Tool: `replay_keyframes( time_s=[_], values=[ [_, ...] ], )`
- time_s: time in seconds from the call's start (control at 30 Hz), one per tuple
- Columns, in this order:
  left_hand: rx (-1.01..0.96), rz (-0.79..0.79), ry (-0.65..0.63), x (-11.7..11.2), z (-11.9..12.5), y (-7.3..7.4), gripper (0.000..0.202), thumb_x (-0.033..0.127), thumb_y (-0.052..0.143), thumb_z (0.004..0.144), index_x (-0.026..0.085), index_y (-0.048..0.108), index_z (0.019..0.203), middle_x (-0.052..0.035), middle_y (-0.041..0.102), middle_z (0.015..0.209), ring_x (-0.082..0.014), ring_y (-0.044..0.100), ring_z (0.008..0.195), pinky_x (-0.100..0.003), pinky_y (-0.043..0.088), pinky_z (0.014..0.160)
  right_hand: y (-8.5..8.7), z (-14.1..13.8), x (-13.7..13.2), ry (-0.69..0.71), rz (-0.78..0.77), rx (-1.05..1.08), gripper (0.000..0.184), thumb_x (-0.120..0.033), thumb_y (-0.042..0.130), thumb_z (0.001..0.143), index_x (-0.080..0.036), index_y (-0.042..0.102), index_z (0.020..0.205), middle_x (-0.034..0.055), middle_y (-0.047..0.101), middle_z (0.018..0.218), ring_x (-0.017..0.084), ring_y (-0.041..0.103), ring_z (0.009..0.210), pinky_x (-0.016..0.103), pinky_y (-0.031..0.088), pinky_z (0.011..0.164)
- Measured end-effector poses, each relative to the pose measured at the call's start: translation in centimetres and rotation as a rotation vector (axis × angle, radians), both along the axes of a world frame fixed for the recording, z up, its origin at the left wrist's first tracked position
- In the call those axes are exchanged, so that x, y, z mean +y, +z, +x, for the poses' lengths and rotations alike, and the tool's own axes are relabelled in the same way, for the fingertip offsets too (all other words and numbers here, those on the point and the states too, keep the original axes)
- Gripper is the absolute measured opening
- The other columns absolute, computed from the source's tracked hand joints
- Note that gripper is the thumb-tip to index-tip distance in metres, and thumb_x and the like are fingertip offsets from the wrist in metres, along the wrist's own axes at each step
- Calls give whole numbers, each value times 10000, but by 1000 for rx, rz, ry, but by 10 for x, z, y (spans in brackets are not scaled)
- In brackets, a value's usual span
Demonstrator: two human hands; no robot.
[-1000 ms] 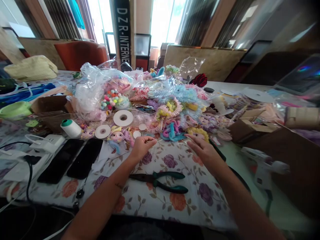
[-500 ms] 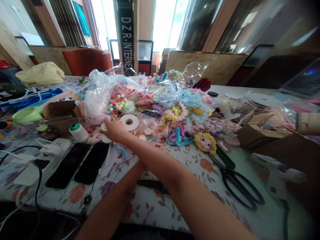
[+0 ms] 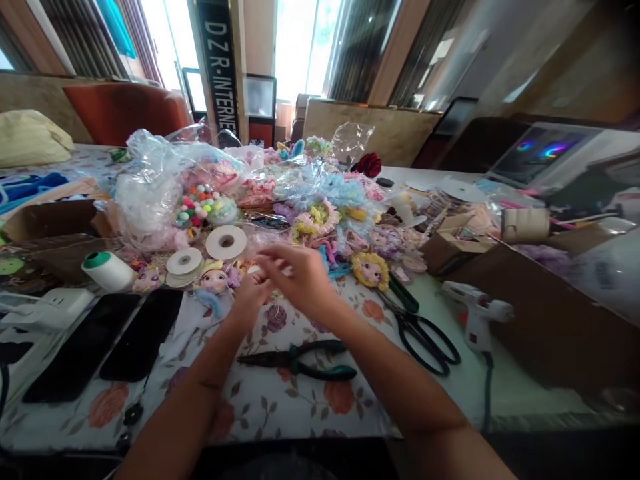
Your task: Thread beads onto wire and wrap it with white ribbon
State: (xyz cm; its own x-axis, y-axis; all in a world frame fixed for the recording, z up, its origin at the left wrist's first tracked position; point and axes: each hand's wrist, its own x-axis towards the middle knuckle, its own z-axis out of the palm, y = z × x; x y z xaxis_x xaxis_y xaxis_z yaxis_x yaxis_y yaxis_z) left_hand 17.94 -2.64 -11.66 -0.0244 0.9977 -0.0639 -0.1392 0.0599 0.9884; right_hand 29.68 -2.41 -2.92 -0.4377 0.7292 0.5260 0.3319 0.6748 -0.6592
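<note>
My left hand point(image 3: 253, 292) is held low over the flowered tablecloth, its fingers pinched together. What sits in them is too small to make out. Close against it, my right hand point(image 3: 303, 275) comes in from the right, fingers bent towards the left fingertips; anything between them is hidden. Just left of the hands lies a doll face with blond hair point(image 3: 214, 280). Behind are a white ribbon roll point(image 3: 226, 243) and a smaller white spool point(image 3: 184, 263). Long-nose pliers point(image 3: 300, 360) with dark green handles lie below the hands.
Black scissors point(image 3: 425, 340) and a yellow-haired doll face point(image 3: 370, 269) lie right, near a white glue gun point(image 3: 477, 313) and cardboard box point(image 3: 540, 320). Two black phones point(image 3: 143, 337), a thread cone point(image 3: 107, 270) and a power strip point(image 3: 45, 310) are left. Plastic-wrapped trimmings point(image 3: 280, 187) heap behind.
My right hand has left the white spools at the left and moved right to meet my left hand. My arms are no longer crossed, and the pliers are uncovered. The view has turned right.
</note>
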Motion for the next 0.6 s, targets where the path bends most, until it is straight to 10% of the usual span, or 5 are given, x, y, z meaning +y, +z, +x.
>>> replay_keyframes(
  time_s=[0.1, 0.2, 0.6],
  values=[
    [-168, -18, -76, -3, 1, 9, 304, 395, 763, 662, 140, 628, 759, 94, 278, 481, -23, 183, 404, -187, 130, 387, -24, 68, 1, -306, -147, 136, 249, -364, 554, 854, -160, 680, 785, 25, 668, 687, 139, 613, 610, 240, 480, 554],
    [-337, -64, -148, -4, 5, 11, 291, 350, 791, 637, 137, 611, 723, 102, 229, 488, -22, 152, 419, -173, 100, 384, -54, 100, 2, -321, -307, 162, 257, -383, 579, 821, -148, 682, 800, 37, 666, 657, 163, 626, 608, 258, 497, 531],
    [-347, -152, -217, -12, 20, 9, 360, 454, 692, 746, 105, 677, 831, 70, 273, 540, -34, 242, 463, -115, 219, 396, -86, 58, -14, -33, -362, 200, 275, -342, 657, 789, -165, 710, 992, 68, 706, 940, 134, 635, 694, 217, 488, 554]
  ],
)
